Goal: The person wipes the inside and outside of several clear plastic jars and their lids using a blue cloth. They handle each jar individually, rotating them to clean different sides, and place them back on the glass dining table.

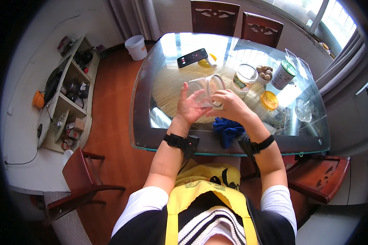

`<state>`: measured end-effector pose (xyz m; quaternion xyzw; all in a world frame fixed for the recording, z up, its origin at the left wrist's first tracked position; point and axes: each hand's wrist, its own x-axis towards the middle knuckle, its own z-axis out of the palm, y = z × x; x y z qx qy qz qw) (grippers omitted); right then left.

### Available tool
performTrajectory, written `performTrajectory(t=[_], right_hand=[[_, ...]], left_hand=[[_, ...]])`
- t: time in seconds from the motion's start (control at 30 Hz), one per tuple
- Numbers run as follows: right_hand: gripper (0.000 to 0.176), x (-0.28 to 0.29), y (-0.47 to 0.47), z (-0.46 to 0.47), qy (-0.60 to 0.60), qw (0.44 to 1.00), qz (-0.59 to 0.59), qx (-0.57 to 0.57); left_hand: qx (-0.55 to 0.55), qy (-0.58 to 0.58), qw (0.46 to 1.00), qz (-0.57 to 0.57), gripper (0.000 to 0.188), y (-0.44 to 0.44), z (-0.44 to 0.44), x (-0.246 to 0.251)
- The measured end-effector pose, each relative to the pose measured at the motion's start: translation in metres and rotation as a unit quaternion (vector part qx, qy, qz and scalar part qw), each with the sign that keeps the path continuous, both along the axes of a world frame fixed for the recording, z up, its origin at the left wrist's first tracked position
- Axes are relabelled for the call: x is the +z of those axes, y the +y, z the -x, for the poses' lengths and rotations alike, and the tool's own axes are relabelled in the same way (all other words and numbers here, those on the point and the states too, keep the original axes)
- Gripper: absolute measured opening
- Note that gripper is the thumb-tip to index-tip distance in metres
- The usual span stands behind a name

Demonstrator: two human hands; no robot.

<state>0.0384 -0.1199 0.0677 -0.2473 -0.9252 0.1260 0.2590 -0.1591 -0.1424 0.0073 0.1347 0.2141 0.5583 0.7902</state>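
A clear plastic jar (203,84) is held tilted on its side above the table, its round mouth facing right. My left hand (190,107) cradles it from below and the left, palm up with the fingers spread against its wall. The fingers of my right hand (231,105) are bent over the near side of the jar's rim; whether any fingertip reaches inside cannot be made out. Beneath my right hand lies a crumpled dark blue cloth (228,130) near the table's front edge. To the right of that hand is a round yellow lid (269,100).
The glass-topped table (165,139) bears a phone (192,57) leaning on a yellow-and-white holder (209,61), a labelled clear tub (245,77), a bowl of brown roundish items (264,73), a green-lidded canister (283,75) and a glass dish (303,110). Wooden chairs (82,180) stand around it.
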Motion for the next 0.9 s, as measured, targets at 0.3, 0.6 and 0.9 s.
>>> performTrajectory(t=[0.3,0.6,0.9], right_hand=[[0.08,-0.026,-0.058,-0.056,-0.179,0.964,0.144,-0.134],[0.058,0.019,-0.033,-0.077,0.126,0.978,0.081,-0.144],[0.041,0.032,-0.049,-0.035,-0.049,0.976,-0.208,0.042]], left_hand=[[0.01,-0.101,0.995,0.009,0.093,-0.001,0.015,-0.001],[-0.005,-0.035,0.998,-0.042,0.081,-0.004,0.023,0.003],[-0.143,0.02,0.984,-0.105,0.082,-0.01,0.001,0.011]])
